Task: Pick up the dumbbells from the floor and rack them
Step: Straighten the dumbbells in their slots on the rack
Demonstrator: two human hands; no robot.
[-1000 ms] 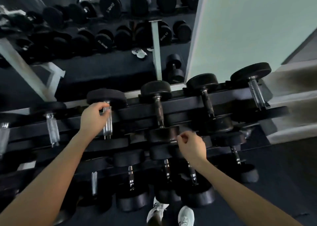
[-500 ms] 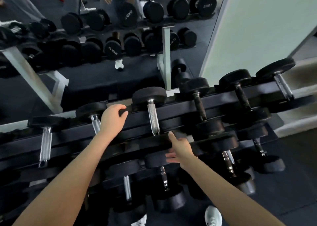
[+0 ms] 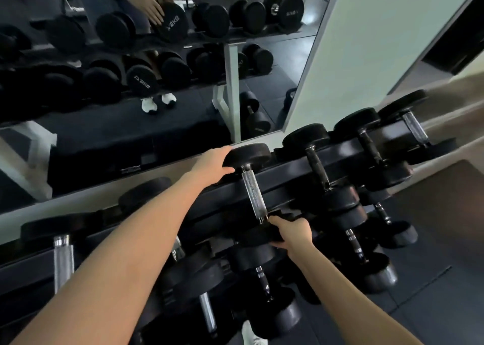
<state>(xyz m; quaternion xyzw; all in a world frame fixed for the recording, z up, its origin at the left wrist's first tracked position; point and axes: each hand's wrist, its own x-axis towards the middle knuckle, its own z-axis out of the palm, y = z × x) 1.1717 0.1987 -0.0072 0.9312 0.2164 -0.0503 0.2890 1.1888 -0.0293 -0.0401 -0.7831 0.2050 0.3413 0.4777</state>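
Note:
A black dumbbell with a knurled silver handle (image 3: 253, 195) lies across the top tier of the black rack (image 3: 288, 177). My left hand (image 3: 210, 165) lies against the left side of its far head (image 3: 247, 154), thumb under the head. My right hand (image 3: 292, 232) grips its near head (image 3: 258, 236), fingers curled over the top. More black dumbbells (image 3: 318, 170) lie on the same tier to the right, and others (image 3: 263, 282) rest on the lower tier.
A wall mirror (image 3: 157, 69) behind the rack reflects the racked dumbbells, my hands and white shoes. A pale wall (image 3: 379, 43) stands at the right. Dark rubber floor (image 3: 432, 305) lies at the lower right, and my white shoe (image 3: 252, 338) shows below the rack.
Both hands have moved onto the silver-handled dumbbell on the top tier: the left to its far head, the right closing over its near head. The view has shifted left.

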